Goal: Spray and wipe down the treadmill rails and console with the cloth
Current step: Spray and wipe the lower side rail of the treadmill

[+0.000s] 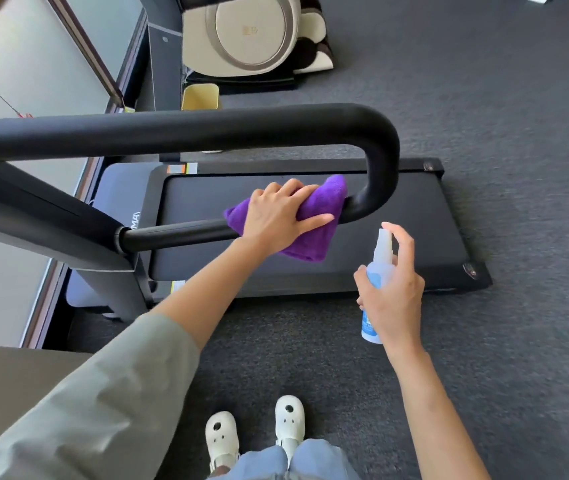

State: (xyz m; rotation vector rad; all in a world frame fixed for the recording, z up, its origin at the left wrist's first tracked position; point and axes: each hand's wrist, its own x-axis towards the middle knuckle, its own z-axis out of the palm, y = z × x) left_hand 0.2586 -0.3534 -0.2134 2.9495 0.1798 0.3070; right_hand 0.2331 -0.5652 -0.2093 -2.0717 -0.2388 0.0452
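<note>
Mid-frame: my left hand (281, 216) presses the purple cloth (314, 216) around the near rail (179, 235) by its bend. Right hand (392, 292) grips the spray bottle (378, 271), finger on nozzle. I judge: mist lightly, wipe along the bend.

Left hand (281, 216) reaches forward, fingers (314, 221) wrapped over a cloth (324, 202); right hand (395, 292) grips a spray bottle (380, 268), forefinger on top.
</note>
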